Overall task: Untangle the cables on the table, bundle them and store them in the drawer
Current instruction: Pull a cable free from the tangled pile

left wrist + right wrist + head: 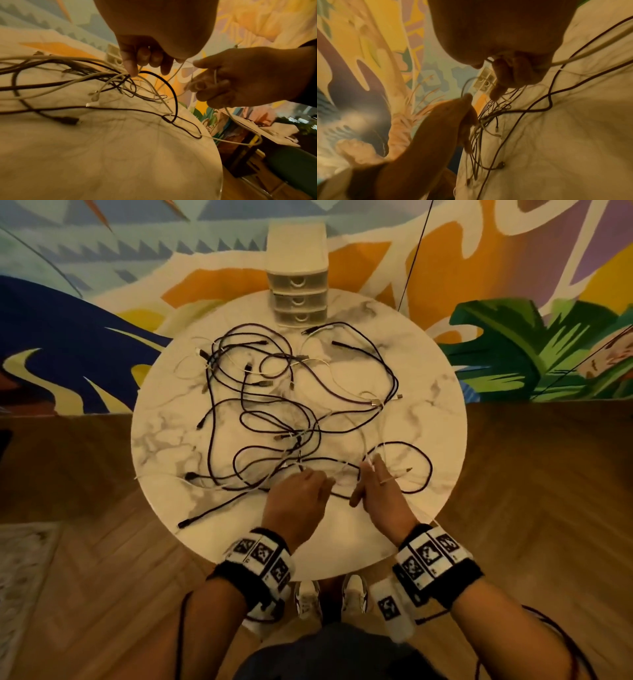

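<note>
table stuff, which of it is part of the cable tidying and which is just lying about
Part of the job:
- tangled dark and white cables on the table
- white cable pinched by the left hand and the right hand
- drawer unit at the far edge, drawers shut

Just there:
- round marble table
- painted wall
- shoes on the wooden floor

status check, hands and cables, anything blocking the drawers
Left hand and right hand both pinch a white cable at the near edge. Dark cables tangled across table. Drawer unit shut, unobstructed.
</note>
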